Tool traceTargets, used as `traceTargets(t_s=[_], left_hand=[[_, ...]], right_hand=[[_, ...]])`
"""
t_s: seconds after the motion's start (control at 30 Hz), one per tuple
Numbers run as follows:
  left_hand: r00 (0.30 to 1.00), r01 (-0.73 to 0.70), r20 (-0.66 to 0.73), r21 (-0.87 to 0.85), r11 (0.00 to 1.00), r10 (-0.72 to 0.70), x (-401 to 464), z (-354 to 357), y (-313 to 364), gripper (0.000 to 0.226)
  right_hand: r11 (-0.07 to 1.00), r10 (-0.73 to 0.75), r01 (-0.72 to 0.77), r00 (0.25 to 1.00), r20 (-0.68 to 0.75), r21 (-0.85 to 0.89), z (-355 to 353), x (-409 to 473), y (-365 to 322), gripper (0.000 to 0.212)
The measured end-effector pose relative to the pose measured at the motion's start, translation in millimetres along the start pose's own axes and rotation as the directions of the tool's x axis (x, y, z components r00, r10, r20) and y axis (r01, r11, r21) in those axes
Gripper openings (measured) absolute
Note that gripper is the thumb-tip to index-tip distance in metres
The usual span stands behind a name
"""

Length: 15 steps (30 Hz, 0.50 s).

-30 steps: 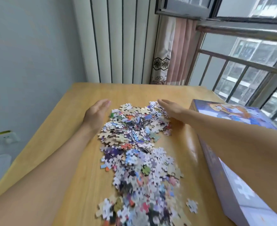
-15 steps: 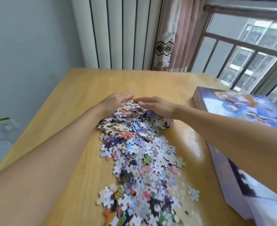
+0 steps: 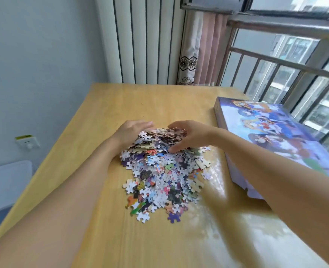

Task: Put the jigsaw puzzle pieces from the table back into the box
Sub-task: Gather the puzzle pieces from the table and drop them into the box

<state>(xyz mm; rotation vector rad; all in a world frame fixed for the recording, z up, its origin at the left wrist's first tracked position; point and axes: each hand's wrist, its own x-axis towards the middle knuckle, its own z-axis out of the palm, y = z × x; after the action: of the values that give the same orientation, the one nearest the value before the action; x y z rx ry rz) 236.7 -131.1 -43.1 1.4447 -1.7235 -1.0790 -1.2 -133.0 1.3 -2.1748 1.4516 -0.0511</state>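
On the table [image 3: 121,105], toward its far half, lies the pile [image 3: 161,171] of jigsaw pieces, a loose heap running from the near middle of the top away to where the two hands meet. At that far end the pieces are bunched up into a raised mound, many of them tipped on edge and showing their brown backs. The left hand [image 3: 129,132] cups the mound from its left side, palm turned inward and fingers curved along the pieces. The right hand [image 3: 188,135] cups it from the right, fingers arched over the top and the thumb pressed down into the heap. Both hands hold the gathered clump between them, though it rests on the pile and is not lifted clear.

A few stray pieces lie at the near edge of the heap and to its right, just apart from the rest.

The box [image 3: 272,136] stands to the right of the pile, near it but not touching, along the window side of the table. Its printed picture faces up and it looks shut; whether that top is a lid to be taken off I cannot tell.

As I judge it, the task has scarcely begun: no piece is seen in the box, the whole heap is on the table, and only a first handful is being gathered.
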Motion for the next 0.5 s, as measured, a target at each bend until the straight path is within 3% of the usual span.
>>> traceTargets(t_s=[0.03, 0.13, 0.27, 0.33, 0.37, 0.4, 0.5], left_hand=[[0.999, -0.008, -0.045, 0.029, 1.000, 0.009, -8, 1, -2, 0.069], [0.974, -0.072, -0.214, 0.003, 0.997, 0.071, -26, 3, -5, 0.041], [0.940, -0.078, -0.332, 0.001, 0.997, 0.074, -39, -1, -11, 0.037], [0.915, -0.087, -0.400, -0.078, 0.993, 0.049, -42, -1, -16, 0.035], [0.898, -0.101, -0.437, -0.095, 0.990, 0.050, -43, -1, -17, 0.032], [0.882, -0.114, -0.468, -0.099, 0.989, 0.055, -43, 0, -17, 0.029], [0.883, -0.088, -0.467, -0.083, 0.993, 0.039, -39, 6, -15, 0.031]], right_hand=[[1.000, -0.001, 0.001, 1.000, -0.014, 0.000, 3, -3, -2, 0.088], [1.000, -0.008, 0.009, 0.992, -0.125, 0.000, 5, -7, -9, 0.053], [1.000, -0.024, 0.020, 0.942, -0.336, -0.017, 3, -12, -8, 0.010], [0.999, -0.006, 0.017, 0.929, -0.369, 0.027, 4, -14, -4, 0.018], [0.997, 0.013, 0.014, 0.936, -0.352, 0.075, 5, -15, -2, 0.012], [0.993, 0.026, 0.009, 0.953, -0.302, 0.115, 5, -18, -2, 0.020], [0.994, 0.029, -0.020, 0.996, -0.080, 0.107, 5, -28, -6, 0.074]])
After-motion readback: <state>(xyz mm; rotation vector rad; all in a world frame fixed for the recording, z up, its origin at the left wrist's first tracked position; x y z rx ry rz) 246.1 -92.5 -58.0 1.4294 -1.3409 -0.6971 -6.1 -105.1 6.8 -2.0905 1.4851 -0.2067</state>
